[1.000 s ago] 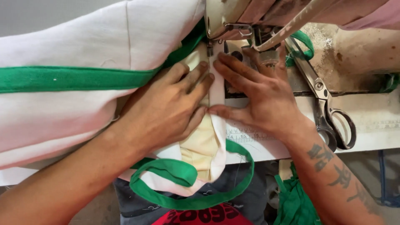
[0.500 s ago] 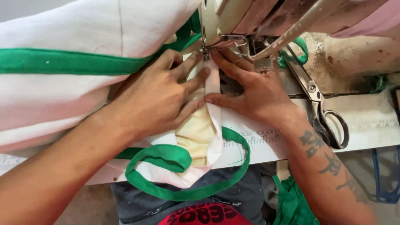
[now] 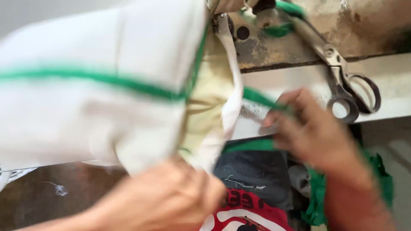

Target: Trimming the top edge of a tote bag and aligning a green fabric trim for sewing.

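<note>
A big white fabric bag (image 3: 94,98) with a green band (image 3: 85,78) lies across the sewing table, its open cream-lined end (image 3: 205,102) turned toward me. My left hand (image 3: 171,199) is below the bag's lower edge, fingers curled on the white cloth; the view is blurred there. My right hand (image 3: 308,128) is to the right of the bag and pinches the green strap (image 3: 257,97) that runs from the bag's mouth. The bag's far end still sits under the sewing machine's head (image 3: 239,17).
Metal scissors (image 3: 342,85) lie on the worn machine bed (image 3: 334,38) at the upper right, just beyond my right hand. Green cloth scraps (image 3: 317,196) hang below the table edge. Dark and red clothing (image 3: 252,201) shows at the bottom.
Both hands have left the seam by the needle and dropped toward me. The left hand went under the bag's edge; the right hand took hold of the green strap. The bag swung up.
</note>
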